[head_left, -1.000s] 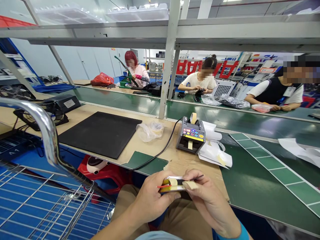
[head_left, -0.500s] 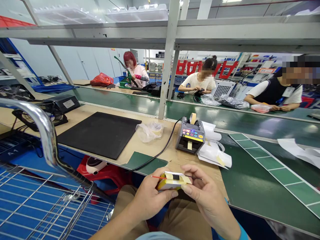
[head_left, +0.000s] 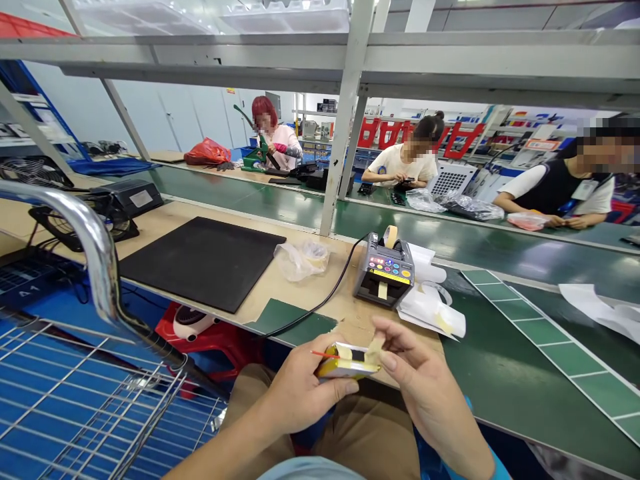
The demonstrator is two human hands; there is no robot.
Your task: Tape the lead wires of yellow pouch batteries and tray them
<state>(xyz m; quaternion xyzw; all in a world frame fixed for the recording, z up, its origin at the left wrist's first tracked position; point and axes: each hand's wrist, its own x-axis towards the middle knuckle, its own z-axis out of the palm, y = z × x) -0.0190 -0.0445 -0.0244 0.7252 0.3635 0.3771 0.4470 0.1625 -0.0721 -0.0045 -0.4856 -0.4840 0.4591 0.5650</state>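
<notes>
My left hand (head_left: 299,385) is closed around the left end of a small silver and yellow battery pack (head_left: 349,369), held above my lap at the table's near edge. A thin red wire (head_left: 324,355) sticks out by my left fingers. Pale yellow tape lies across the pack's upper side, around a black patch (head_left: 358,356). At the right end, a strip of tape (head_left: 375,348) stands up from the pack. The thumb and fingers of my right hand (head_left: 417,370) pinch that strip. My fingers partly cover the pack's ends.
Beyond my hands stands an electric tape dispenser (head_left: 385,270), its cord running left. White backing paper (head_left: 435,312) lies beside it. A black mat (head_left: 205,260) and a plastic bag (head_left: 303,260) are to the left. A wire cart (head_left: 95,407) flanks me. Several people work across the bench.
The tape at the pack's right end, flat before, now stands up in my right fingers. My right hand has shifted slightly; my left keeps its hold. The view has turned a little.
</notes>
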